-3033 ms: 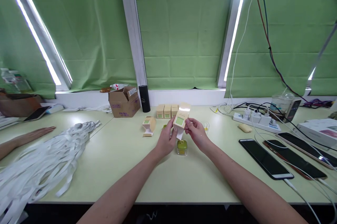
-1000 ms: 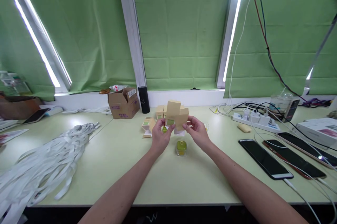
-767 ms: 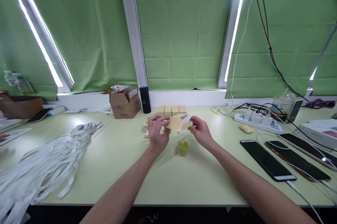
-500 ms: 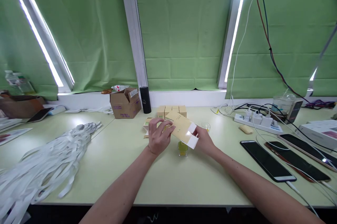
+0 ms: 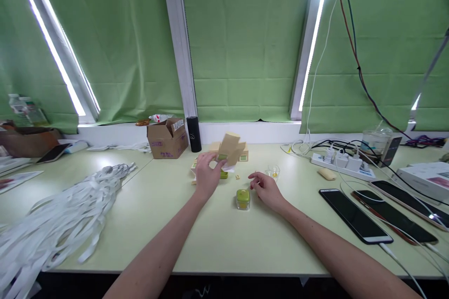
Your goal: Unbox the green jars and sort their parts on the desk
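Note:
Near the middle of the table my left hand (image 5: 207,173) is closed on a beige paper carton (image 5: 229,145), its panels standing up and folded apart. A green patch shows on the carton beside my thumb. My right hand (image 5: 265,187) is lowered over the table with loosely bent fingers apart and nothing in them. Just left of it stands a small clear jar with a green lid (image 5: 243,199). A tiny yellowish piece (image 5: 237,177) lies beyond the jar. Behind my right fingers is a small clear container (image 5: 273,171) with something yellow in it.
A brown cardboard box (image 5: 167,139) and a black cylinder (image 5: 193,134) stand at the back. White straps (image 5: 80,200) spread over the left side. On the right lie several phones (image 5: 356,215) with cables and a white power strip (image 5: 343,166).
The carton has gone from flat between both hands to folded open in my left hand, farther back. My right hand has let go and come down beside the jar.

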`<state>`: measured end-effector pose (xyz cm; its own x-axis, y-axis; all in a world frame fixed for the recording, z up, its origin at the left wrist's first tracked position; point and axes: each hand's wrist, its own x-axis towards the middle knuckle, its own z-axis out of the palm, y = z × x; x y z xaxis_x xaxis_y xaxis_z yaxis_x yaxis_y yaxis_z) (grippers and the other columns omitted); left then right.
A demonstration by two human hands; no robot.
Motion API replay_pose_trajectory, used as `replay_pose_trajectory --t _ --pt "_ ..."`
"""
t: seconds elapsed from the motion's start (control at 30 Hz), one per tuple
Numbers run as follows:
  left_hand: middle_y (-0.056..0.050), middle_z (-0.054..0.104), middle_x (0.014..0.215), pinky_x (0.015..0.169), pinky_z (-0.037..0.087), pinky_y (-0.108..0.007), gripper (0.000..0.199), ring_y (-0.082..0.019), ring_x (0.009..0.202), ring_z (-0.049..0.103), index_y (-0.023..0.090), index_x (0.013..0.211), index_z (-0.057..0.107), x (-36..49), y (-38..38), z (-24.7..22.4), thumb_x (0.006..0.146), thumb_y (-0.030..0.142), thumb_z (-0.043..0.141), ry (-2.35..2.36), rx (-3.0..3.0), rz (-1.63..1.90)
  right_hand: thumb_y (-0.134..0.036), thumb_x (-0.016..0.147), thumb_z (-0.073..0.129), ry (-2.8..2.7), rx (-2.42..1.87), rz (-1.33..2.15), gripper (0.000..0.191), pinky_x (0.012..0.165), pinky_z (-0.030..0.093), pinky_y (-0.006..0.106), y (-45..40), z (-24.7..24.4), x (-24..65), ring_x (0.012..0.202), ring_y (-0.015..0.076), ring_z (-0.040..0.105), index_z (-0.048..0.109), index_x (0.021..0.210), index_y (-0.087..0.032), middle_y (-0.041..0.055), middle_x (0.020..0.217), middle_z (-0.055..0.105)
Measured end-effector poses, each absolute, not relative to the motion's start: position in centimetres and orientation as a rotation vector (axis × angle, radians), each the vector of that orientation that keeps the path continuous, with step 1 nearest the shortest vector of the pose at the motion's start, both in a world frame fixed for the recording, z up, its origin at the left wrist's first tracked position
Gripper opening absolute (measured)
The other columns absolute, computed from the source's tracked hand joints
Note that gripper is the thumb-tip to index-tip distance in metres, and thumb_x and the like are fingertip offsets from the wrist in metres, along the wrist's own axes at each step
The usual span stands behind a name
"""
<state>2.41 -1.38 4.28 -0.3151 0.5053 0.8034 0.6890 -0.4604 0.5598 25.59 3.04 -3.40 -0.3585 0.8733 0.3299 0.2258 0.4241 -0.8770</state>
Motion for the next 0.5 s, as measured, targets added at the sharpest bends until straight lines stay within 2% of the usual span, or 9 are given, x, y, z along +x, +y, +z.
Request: replay_pose_trajectory --t 0.1,0.2,0.3,0.37,0.5 --pt "-0.008 0.079 0.097 0.075 0.053 -0.036 0.033 -0.023 0.082 0.068 0.018 0.102 0.077 0.5 -0.6 5.8 0.079 0.041 0.078 -1.896 -1.722 -2.080 -0.035 0.087 0.056 -1.817 -0.949 0.998 0.030 0.059 0.046 0.030 3.1 -3.5 25.6 0.063 0.0170 0.061 0.067 0.110 -0.021 0.0015 0.081 0.072" --pt "-0.010 0.080 0.098 0.074 0.054 -0.031 0.039 -0.023 0.084 0.072 0.013 0.103 0.077 -2.5 0.1 7.2 0.078 0.043 0.074 -2.031 -1.584 -2.173 -0.036 0.087 0.057 -1.816 -0.950 1.025 0.031 0.060 0.047 0.030 3.2 -3.4 25.6 0.063 0.0167 0.060 0.066 0.112 -0.020 0.0016 0.081 0.072" --pt "-0.008 0.080 0.100 0.073 0.053 -0.030 0.038 -0.023 0.084 0.072 0.015 0.104 0.077 -6.0 0.5 8.1 0.083 0.044 0.066 -2.294 -1.371 -1.772 -0.036 0.087 0.057 -1.820 -0.952 1.032 0.032 0.061 0.048 0.031 3.1 -3.3 25.6 0.063 0.0168 0.061 0.066 0.113 -0.020 0.0014 0.082 0.072" --pt "-0.012 0.080 0.101 0.075 0.052 -0.034 0.038 -0.027 0.088 0.072 0.014 0.105 0.077 -8.1 0.5 8.5 0.085 0.044 0.063 -2.378 -1.263 -1.659 -0.036 0.087 0.056 -1.824 -0.956 1.030 0.031 0.061 0.047 0.031 3.1 -3.2 25.6 0.062 0.0165 0.061 0.066 0.112 -0.020 0.0012 0.082 0.072" --pt "-0.018 0.077 0.108 0.089 0.049 -0.048 0.037 -0.040 0.104 0.070 0.016 0.106 0.075 -10.8 -0.1 8.1 0.085 0.044 0.061 -2.522 -1.094 -1.437 -0.036 0.088 0.055 -1.828 -0.960 1.030 0.031 0.061 0.047 0.030 3.1 -3.2 25.5 0.060 0.0158 0.061 0.066 0.113 -0.020 0.0007 0.082 0.072"
